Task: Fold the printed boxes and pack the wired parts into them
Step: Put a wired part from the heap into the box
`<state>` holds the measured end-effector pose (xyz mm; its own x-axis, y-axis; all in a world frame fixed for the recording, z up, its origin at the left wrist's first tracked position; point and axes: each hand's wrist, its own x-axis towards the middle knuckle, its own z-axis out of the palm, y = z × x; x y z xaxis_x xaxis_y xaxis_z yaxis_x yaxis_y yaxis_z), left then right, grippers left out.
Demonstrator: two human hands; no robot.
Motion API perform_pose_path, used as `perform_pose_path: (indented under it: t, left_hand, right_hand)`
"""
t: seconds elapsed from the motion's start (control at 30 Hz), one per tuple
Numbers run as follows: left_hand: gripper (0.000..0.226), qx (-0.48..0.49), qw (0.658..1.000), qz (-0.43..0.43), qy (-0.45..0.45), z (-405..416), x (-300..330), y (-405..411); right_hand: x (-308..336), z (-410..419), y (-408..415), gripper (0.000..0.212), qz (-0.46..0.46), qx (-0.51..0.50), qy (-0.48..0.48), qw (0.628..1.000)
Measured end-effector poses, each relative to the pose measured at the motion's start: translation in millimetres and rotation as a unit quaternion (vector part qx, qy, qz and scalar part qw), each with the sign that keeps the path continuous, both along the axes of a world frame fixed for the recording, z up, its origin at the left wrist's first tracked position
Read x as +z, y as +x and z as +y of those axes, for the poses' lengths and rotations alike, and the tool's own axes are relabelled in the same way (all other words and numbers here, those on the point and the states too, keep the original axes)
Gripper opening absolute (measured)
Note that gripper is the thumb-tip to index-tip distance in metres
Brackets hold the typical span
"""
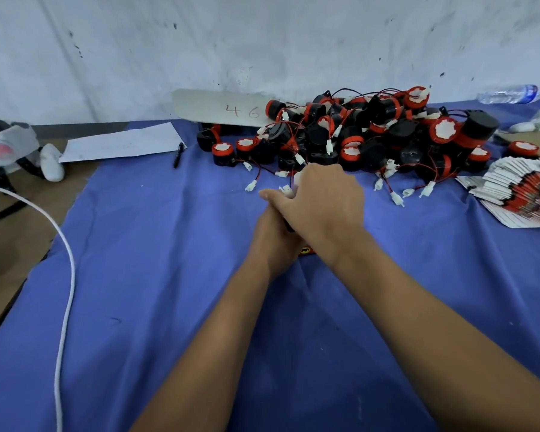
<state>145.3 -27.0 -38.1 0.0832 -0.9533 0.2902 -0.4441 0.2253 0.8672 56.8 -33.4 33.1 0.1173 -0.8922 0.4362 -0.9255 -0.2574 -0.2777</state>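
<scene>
Two bare forearms reach in from the near edge and meet at the middle of a blue cloth (156, 275). The right hand (321, 201) lies over the left hand (273, 241), both curled around something small between them. A sliver of black shows under the right palm, a yellow and red printed corner (306, 251) pokes out at the left wrist, and a white connector (286, 190) peeks past the fingertips. What each hand holds is mostly hidden, so I cannot tell whether either one is truly clamped on it.

Just beyond the fingers sits the heap of wired parts (356, 138) – black cylinders with red rims, white faces and thin red and black leads ending in white plugs. There are several dozen, too tangled to count exactly. To the right, one fanned stack of flat printed boxes (518, 194) rests on the cloth, unfolded.

Farther out: one black pen (178, 154), one white paper sheet (122, 143), one pale card (219, 109) marked "46" leaning behind the heap, one plastic bottle (508, 94) lying on its side, and one white cable (66, 275) curving down the left side. The cloth covers a brown surface – behind it stands a scuffed white wall (262, 42).
</scene>
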Motion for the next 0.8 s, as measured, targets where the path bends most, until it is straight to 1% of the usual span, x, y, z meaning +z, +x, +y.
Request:
perform_pose_path:
  t: [0.07,0.1,0.17,0.27,0.33,0.4,0.47,0.57,0.67,0.8]
  left_hand:
    - [0.023,0.009,1.0,0.021,0.019,-2,-3,1]
    - [0.026,0.012,0.999,0.031,0.026,-2,-4,1]
    - [0.034,0.024,0.998,0.046,0.034,-2,-6,2]
    - [0.034,0.05,0.998,0.029,0.017,1,-4,4]
    - [0.032,0.06,0.998,0.019,0.01,2,-1,3]
    - [0.032,0.054,0.997,0.04,0.024,2,0,2]
    - [0.031,0.048,0.996,0.057,0.038,3,0,0]
    - [0.029,0.035,0.995,0.071,0.055,5,3,1]
    - [0.028,0.025,0.994,0.089,0.062,7,4,2]
    - [0.025,-0.002,0.991,0.122,0.059,10,5,4]
  right_hand:
    - [1,-3,-1,0.042,-0.018,0.0,0.005,1.0]
    - [1,-5,-4,0.036,-0.042,0.004,0.011,0.999]
    - [1,-9,-15,0.035,-0.096,0.025,0.033,0.995]
    - [4,-14,-35,0.03,-0.145,0.062,0.095,0.983]
    - [5,-15,-42,0.026,-0.133,0.08,0.117,0.981]
    - [4,-13,-42,0.023,-0.096,0.098,0.122,0.983]
    - [1,-9,-39,0.02,-0.078,0.11,0.124,0.983]
    - [-6,-3,-36,0.022,-0.094,0.102,0.113,0.984]
    - [-12,1,-33,0.028,-0.095,0.096,0.104,0.985]
    - [-16,0,-32,0.017,-0.095,0.084,0.093,0.988]
